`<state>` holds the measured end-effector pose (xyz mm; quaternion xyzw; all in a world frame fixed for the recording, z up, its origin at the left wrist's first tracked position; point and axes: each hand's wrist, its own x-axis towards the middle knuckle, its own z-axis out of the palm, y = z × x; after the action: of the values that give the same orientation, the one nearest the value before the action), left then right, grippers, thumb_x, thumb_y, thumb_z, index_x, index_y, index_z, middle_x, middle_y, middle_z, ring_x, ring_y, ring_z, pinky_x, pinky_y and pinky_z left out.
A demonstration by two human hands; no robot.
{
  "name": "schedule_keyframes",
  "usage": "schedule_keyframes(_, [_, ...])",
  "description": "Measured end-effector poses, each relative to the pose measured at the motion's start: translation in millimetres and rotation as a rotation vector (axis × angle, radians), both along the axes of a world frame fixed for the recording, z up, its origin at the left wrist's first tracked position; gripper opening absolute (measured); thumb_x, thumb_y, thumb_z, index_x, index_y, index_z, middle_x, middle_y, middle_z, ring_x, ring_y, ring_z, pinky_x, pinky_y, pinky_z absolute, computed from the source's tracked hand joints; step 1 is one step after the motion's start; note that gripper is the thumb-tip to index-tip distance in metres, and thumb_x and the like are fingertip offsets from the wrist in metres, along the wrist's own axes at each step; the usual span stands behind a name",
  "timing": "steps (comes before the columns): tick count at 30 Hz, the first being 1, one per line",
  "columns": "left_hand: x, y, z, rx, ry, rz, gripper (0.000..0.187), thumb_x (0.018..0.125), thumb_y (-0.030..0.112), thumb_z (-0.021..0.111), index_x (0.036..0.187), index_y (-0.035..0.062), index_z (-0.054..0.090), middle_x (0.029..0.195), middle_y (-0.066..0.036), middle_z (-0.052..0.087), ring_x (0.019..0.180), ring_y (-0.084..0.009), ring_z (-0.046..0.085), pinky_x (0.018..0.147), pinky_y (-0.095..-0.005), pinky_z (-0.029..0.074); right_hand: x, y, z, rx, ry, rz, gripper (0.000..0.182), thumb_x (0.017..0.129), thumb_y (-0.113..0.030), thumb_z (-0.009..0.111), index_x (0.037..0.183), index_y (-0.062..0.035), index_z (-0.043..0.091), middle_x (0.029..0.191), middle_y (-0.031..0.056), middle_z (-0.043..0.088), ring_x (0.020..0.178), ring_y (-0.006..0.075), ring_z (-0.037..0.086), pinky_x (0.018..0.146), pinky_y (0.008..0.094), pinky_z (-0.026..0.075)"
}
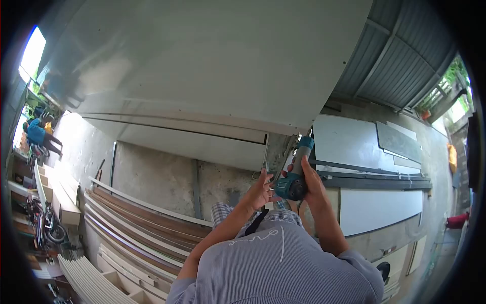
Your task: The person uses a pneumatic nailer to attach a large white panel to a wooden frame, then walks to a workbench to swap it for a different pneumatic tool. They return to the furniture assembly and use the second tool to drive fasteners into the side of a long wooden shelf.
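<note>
My right hand (314,182) is wrapped round a teal and grey power tool (290,186), shaped like a drill with a dark round end. The tool's far teal end reaches up to the corner of a large pale panel (212,55). Just left of the tool is my left hand (259,191), its fingers curled and drawn together. Whatever sits in them is too small to make out. Both hands are close together in front of my body, below the panel's lower edge.
Long strips (142,223) lie stacked on the floor at left. White sheets (349,137) and dark metal bars (374,180) lie at right. A metal shutter (405,55) stands upper right. A person in blue (36,133) bends near motorbikes at far left.
</note>
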<state>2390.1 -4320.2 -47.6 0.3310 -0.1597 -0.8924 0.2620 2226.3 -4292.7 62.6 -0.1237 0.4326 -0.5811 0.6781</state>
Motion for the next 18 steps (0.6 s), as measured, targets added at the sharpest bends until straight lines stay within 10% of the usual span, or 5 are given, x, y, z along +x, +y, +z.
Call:
schedule_keyframes(6, [-12,-41,12,-0.032,0.042,-0.132,0.053,0.087,0.052,0.043,0.116,0.0075,0.047,0.107,-0.009,0.056,0.093,-0.0219,0.058,0.082,-0.0410,0.048,-5,-28,-13,-0.007,-0.001,-0.080,0.045,0.086,-0.045,0.052,0.102,-0.0030,0.048,0.085,0.0081,0.056,0.084,0.0243,0.061,0.067,0.0354,0.054])
schedule_keyframes(12, [5,-50,34,-0.081,0.171,-0.372,0.048,0.087,0.051,0.043,0.126,0.0226,0.042,0.118,0.001,0.051,0.104,-0.0177,0.054,0.086,-0.0398,0.046,7,-25,-5,-0.104,0.075,-0.103,0.042,0.088,-0.038,0.052,0.102,0.0019,0.052,0.088,0.0109,0.061,0.080,0.0208,0.063,0.070,0.0329,0.053])
schedule_keyframes(18, [15,-56,97,-0.122,0.422,-0.594,0.045,0.093,0.040,0.036,0.122,0.0050,0.040,0.112,-0.013,0.054,0.099,-0.0234,0.058,0.091,-0.0385,0.046,23,-17,93,-0.294,0.241,-0.149,0.042,0.090,-0.036,0.048,0.105,0.0030,0.052,0.091,0.0117,0.061,0.079,0.0167,0.062,0.071,0.0303,0.053])
